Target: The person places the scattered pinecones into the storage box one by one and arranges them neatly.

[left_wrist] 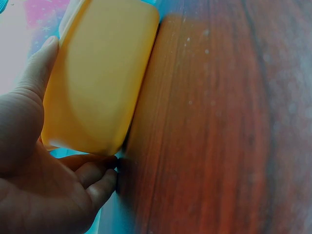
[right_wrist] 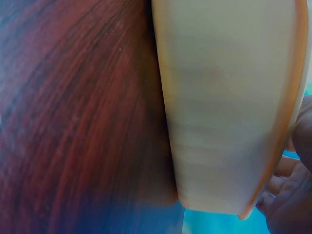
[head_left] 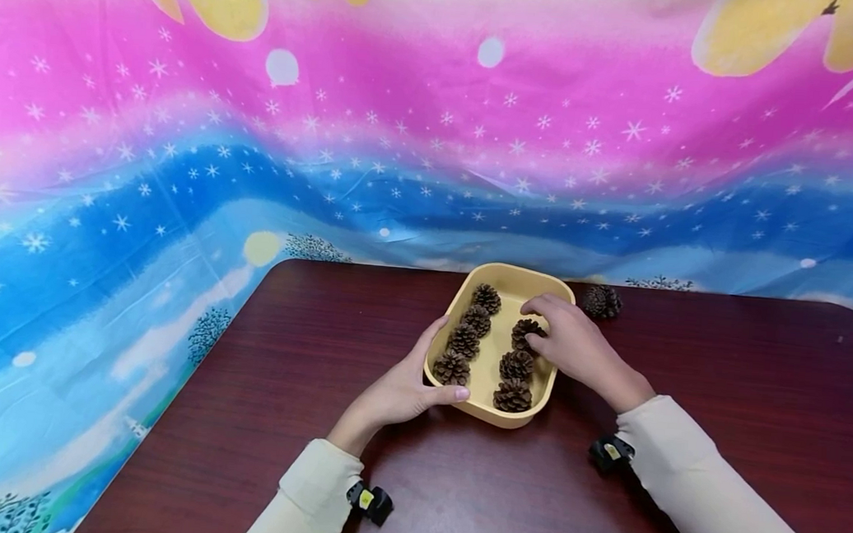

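A yellow rectangular container (head_left: 500, 273) holds two rows of brown pine cones. Along its left side lie several cones (head_left: 463, 341); three make up the right row. My left hand (head_left: 406, 389) grips the container's near left corner, thumb over the near rim and fingers along the left wall. Inside the container, my right hand (head_left: 566, 334) holds the farthest pine cone (head_left: 526, 334) of the right row between thumb and fingers. In the right wrist view, the container's pale outer wall (right_wrist: 224, 107) hides the cones, and only part of the hand shows.
Another pine cone (head_left: 603, 301) lies on the dark red wooden table (head_left: 745, 388), just right of the container's far end. Behind the table's back edge hangs a pink and blue cloth (head_left: 406, 133) with snowflakes. Each wrist wears a black device (head_left: 373, 502).
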`<state>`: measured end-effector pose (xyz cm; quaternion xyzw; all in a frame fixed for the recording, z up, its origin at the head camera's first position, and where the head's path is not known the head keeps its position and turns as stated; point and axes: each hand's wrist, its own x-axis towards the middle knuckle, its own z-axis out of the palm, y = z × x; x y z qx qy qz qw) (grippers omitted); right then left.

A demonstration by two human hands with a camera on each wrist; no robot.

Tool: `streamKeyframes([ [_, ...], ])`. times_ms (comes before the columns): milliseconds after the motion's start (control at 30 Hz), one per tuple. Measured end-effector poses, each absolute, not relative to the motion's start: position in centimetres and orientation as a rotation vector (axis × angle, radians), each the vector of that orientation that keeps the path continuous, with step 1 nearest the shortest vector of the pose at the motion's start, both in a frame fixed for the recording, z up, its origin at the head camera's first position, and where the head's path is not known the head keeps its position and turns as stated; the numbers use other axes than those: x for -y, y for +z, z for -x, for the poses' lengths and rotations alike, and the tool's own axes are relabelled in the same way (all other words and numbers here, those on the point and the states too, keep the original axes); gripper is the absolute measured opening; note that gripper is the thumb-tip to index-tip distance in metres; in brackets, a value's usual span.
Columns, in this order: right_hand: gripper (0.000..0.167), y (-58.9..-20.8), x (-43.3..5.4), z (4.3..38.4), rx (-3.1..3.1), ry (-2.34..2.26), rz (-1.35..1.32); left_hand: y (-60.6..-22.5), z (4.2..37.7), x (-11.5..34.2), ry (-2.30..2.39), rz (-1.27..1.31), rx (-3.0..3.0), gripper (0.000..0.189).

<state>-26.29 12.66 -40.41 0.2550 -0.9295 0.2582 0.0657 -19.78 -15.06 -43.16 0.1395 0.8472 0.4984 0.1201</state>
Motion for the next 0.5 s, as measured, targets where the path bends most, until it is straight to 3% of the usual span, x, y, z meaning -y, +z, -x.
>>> streamKeyframes([
  [500,0.038,-39.6,-14.6,26.3,2.746,0.859,-0.750,-43.0,19.5,15.1,1.423,-0.386,-2.496,0.112],
])
